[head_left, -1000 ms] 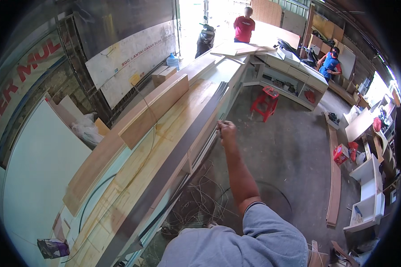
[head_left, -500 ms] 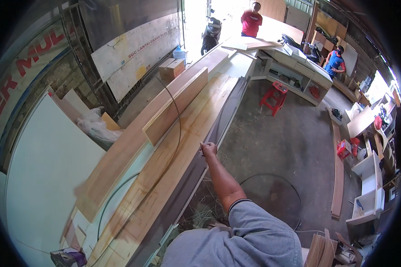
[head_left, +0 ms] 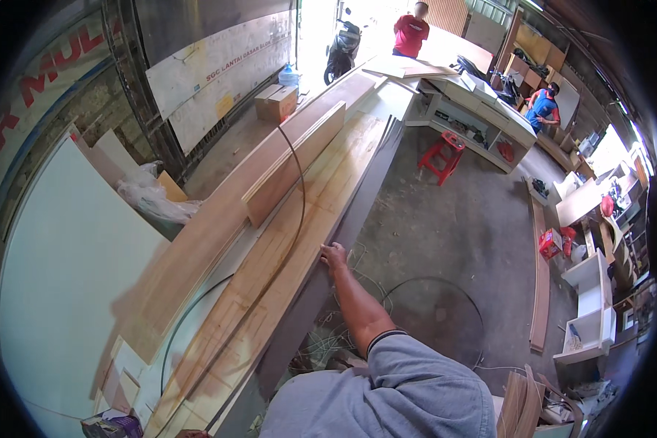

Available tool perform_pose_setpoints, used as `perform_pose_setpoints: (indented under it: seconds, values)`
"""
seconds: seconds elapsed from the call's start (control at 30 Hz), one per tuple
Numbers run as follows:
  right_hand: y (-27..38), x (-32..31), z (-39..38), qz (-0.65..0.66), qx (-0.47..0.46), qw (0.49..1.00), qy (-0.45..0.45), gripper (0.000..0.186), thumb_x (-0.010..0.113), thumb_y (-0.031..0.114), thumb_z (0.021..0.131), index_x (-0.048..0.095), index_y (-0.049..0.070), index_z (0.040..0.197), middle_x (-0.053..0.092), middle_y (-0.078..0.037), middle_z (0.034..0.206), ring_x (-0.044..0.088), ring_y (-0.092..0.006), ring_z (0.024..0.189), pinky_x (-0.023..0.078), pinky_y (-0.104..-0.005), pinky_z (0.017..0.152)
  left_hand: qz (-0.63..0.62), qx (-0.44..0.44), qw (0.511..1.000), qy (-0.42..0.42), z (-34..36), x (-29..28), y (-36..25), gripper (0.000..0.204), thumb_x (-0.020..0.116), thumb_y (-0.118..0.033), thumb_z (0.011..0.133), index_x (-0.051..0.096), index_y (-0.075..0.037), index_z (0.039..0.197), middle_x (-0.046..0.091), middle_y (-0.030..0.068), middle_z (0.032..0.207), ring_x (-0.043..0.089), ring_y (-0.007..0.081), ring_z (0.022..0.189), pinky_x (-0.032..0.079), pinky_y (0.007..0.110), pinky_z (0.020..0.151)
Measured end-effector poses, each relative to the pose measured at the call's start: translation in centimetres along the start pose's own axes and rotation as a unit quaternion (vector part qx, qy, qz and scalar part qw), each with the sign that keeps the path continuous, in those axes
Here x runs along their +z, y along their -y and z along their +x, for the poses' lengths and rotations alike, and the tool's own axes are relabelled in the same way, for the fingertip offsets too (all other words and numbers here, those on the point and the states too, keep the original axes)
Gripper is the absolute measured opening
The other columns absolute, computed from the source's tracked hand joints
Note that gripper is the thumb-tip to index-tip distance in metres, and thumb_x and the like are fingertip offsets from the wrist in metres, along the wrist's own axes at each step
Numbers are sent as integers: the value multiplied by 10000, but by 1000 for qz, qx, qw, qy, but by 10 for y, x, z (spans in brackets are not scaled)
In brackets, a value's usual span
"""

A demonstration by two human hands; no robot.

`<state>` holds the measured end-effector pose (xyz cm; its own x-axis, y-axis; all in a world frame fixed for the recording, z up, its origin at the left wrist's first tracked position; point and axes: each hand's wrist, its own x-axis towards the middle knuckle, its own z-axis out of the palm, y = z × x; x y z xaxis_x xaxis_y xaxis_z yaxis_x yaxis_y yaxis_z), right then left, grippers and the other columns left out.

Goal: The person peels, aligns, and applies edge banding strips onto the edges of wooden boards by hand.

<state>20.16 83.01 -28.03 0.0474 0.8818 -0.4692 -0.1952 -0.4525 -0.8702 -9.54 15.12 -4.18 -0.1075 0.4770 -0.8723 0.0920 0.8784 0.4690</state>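
A long pale wooden board [head_left: 299,226] lies lengthwise on the bench. Along its right side runs a grey panel [head_left: 299,314]. A thin dark strip [head_left: 233,400] follows the board's right edge. My right hand [head_left: 334,257] is at that edge about midway along, its fingers closed over the strip. Only a sliver of my left hand [head_left: 193,433] shows at the bottom edge, by the near end of the strip; its fingers are hidden. A dark hose [head_left: 301,197] arches over the board.
A shorter board [head_left: 296,164] stands on edge beside a long brown panel [head_left: 197,266]. On the floor are a red stool [head_left: 442,157] and a looped cable [head_left: 482,314]. Two people [head_left: 411,35] are farther back. A large white sheet [head_left: 73,292] leans at the left.
My right hand has moved slightly left and nearer, onto the board's edge. A bit of my left hand has come into view at the bottom. The person in blue has bent forward.
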Motion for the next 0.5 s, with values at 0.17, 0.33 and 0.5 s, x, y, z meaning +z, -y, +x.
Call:
perform_pose_setpoints:
  seconds: [0.17,0.33,0.5]
  values:
    - [10,20,-45,-174,-99,978,55,595,690,156,805,457,-11,1325,609,-123,1105,620,-227,948,514,-354,794,-70,-27,997,29,23,-8,26,288,596,-268,928,703,-2,947,511,15,563,446,91,511,355,258,492]
    - [2,22,-119,-443,-371,812,81,438,606,131,774,585,33,1201,608,-193,1107,600,-367,1003,490,-406,873,-63,-46,996,49,74,-19,65,359,543,-345,963,714,-32,1001,504,3,562,421,100,495,335,266,479]
    - [-8,-5,-198,-487,-386,728,291,498,583,110,766,524,36,1255,548,-204,1246,531,-366,1150,443,-418,975,-107,-11,993,43,115,-16,76,301,584,-284,923,699,-6,914,507,26,543,446,112,477,352,272,471]
